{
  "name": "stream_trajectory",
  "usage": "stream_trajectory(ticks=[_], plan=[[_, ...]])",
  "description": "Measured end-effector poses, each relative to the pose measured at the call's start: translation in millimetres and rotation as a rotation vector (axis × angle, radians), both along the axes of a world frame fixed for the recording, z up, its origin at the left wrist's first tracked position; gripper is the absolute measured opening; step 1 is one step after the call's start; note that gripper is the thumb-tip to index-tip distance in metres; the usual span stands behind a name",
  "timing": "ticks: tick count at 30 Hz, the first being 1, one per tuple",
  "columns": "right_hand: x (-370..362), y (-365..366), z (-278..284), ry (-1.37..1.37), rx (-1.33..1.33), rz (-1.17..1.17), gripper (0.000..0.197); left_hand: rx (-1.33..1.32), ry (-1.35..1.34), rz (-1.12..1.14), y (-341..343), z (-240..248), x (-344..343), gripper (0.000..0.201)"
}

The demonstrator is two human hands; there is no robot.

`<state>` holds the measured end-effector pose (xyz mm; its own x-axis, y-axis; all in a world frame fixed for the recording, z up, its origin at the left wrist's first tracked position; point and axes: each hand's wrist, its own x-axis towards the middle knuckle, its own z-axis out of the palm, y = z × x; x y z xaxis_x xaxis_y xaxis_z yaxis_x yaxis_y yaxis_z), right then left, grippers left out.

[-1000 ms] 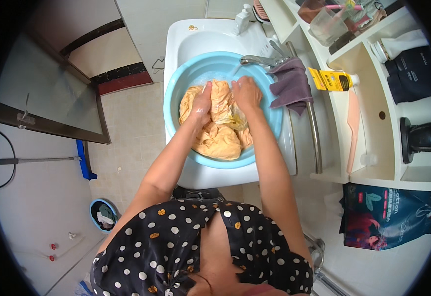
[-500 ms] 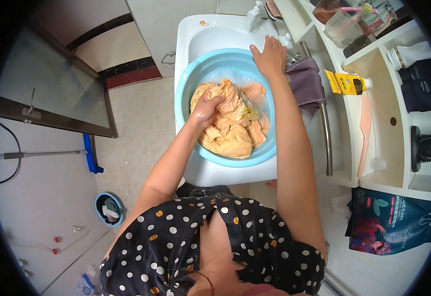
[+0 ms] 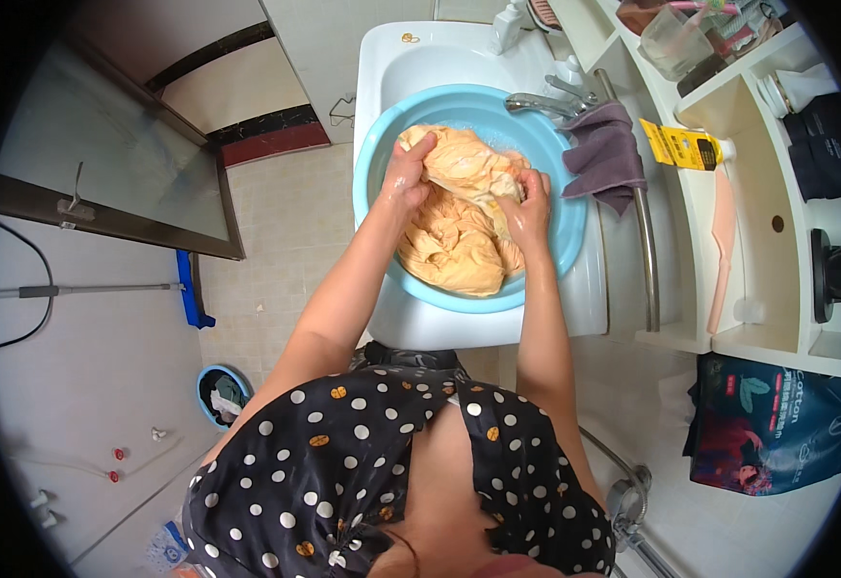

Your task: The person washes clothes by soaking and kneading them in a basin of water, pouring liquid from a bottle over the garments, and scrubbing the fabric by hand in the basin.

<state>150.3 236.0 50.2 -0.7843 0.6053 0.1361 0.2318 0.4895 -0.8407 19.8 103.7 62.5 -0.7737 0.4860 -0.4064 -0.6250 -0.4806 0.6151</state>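
A wet, pale orange-yellow cloth (image 3: 454, 252) lies bunched in a light blue plastic basin (image 3: 374, 159) that rests on the white washbasin. My left hand (image 3: 408, 175) is closed on the upper left part of the cloth, thumb on top. On the cloth's right side, my right hand (image 3: 529, 207) grips a fold between curled fingers. Between my hands the upper part of the cloth is lifted and stretched across the basin. Some sudsy water shows at the basin's far side. The cloth's underside is hidden.
A chrome faucet (image 3: 545, 103) reaches over the basin's far right rim. Beside it a purple towel (image 3: 605, 154) hangs on a metal rail (image 3: 647, 260). White shelves (image 3: 757, 207) with toiletries stand at the right. A soap dispenser (image 3: 507, 27) sits behind; a small blue bucket (image 3: 205, 385) stands lower left.
My right hand has come from the faucet down into the basin and taken hold of the cloth. My left hand has kept its grip, and the cloth's upper part is now spread toward the right.
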Motion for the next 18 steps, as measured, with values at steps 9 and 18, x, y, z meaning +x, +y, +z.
stream_trajectory(ticks=[9,18], plan=[[-31.7,-56.4,1.1,0.172,0.408,-0.062,0.034,0.475,-0.137,-0.227,37.0,-35.9,33.4,0.020],[-27.0,-73.3,13.9,0.169,0.166,0.063,0.034,0.049,-0.088,-0.152,16.6,-24.6,7.8,0.034]])
